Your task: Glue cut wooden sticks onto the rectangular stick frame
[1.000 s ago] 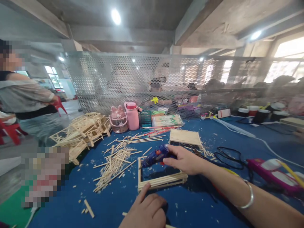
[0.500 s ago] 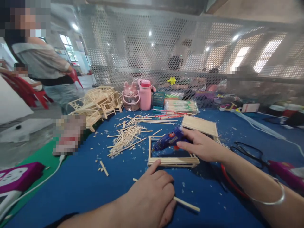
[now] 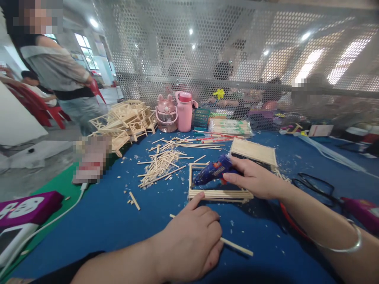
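Observation:
My right hand [image 3: 254, 177] is closed around a blue hot glue gun [image 3: 214, 170], whose nozzle points down and left at the left corner of a small wooden stick frame [image 3: 220, 194]. At the frame's near side, several sticks lie side by side. My left hand [image 3: 192, 236] rests its index fingertip on these near sticks; the other fingers are curled. A thin wooden stick [image 3: 238, 247] passes beneath those curled fingers and shows on both sides of the hand; the grip itself is hidden.
Loose sticks [image 3: 161, 167] lie behind the frame, with a stick panel [image 3: 253, 152] at right. Stacked stick models [image 3: 127, 120], pink bottles [image 3: 184, 112] and packed sticks [image 3: 229, 127] stand before a perforated metal screen [image 3: 166, 51]. A black cable [image 3: 314, 185] lies right. A person [image 3: 62, 75] stands left.
My view has tilted down and turned, so the table sits higher in the picture. The glue gun stays at the frame's left end, and my left fingertip keeps touching the near sticks.

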`<state>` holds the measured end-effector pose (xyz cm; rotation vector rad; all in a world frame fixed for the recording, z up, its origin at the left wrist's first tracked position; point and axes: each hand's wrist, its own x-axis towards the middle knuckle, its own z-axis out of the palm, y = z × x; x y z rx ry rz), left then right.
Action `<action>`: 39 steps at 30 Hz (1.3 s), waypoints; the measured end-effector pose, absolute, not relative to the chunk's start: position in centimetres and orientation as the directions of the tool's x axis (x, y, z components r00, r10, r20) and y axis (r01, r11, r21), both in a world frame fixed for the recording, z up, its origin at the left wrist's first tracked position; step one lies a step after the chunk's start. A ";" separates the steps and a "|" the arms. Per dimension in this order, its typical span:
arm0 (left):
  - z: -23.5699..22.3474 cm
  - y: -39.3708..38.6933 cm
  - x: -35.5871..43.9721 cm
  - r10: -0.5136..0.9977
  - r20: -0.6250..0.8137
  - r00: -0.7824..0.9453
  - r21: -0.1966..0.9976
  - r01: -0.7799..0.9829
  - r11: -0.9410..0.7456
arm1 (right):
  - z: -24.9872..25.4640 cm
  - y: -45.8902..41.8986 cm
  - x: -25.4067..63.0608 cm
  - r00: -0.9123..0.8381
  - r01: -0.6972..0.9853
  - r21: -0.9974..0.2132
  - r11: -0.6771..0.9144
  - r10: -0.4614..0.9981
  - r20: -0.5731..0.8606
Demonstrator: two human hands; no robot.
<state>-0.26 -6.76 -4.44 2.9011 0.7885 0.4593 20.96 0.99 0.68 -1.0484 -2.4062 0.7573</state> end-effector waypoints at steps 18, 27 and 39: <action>-4.6 -6.9 -0.2 0.527 0.253 0.811 0.204 0.488 -0.849 | 0.9 0.8 20.9 -0.635 0.523 -0.603 0.603 0.747 0.196; -4.4 -6.8 -0.2 0.519 0.247 0.818 0.196 0.482 -0.854 | 0.9 0.8 20.8 -0.648 0.509 -0.597 0.620 0.733 0.209; -4.5 -7.0 -0.1 0.541 0.249 0.803 0.201 0.504 -0.840 | 0.8 0.8 20.8 -0.662 0.481 -0.612 0.628 0.718 0.217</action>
